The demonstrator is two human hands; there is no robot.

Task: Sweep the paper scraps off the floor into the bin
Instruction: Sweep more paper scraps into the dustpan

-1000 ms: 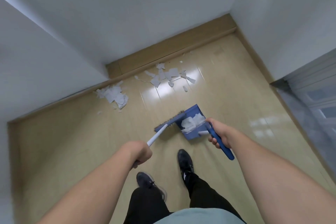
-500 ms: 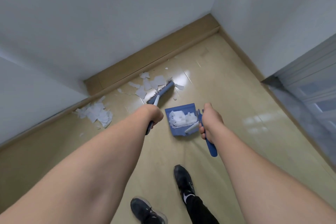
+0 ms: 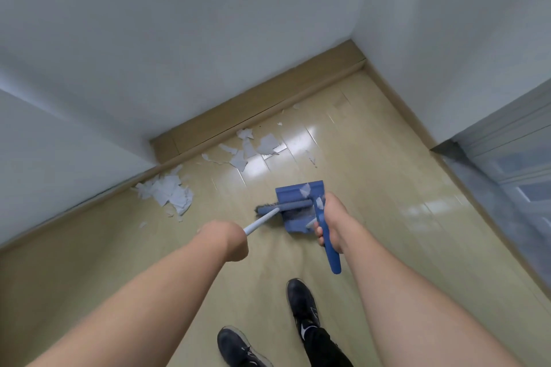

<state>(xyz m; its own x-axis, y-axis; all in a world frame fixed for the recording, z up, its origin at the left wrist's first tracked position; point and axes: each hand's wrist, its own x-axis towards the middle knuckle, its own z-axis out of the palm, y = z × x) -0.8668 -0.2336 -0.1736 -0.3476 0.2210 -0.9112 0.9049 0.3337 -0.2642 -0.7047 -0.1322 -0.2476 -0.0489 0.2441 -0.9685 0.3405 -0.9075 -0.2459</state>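
Note:
My left hand [image 3: 229,240] grips the white handle of a small blue brush [image 3: 284,206]; its head lies across the blue dustpan [image 3: 293,191]. My right hand [image 3: 331,223] holds the dustpan's blue handle, with the pan flat on the floor. A scrap or two shows in the pan. Torn white paper scraps lie in two groups: a pile [image 3: 168,192] by the skirting at the left and a looser scatter [image 3: 250,144] by the wall corner. No bin is in view.
White walls [image 3: 179,39] with tan skirting close the floor at the back and right. A grey door frame [image 3: 507,143] stands at the right. My two black shoes [image 3: 302,304] are below the hands on the glossy beige floor.
The brush head has come back from the scattered scraps onto the dustpan. The dustpan and both hands have shifted with it; the view has tilted a little.

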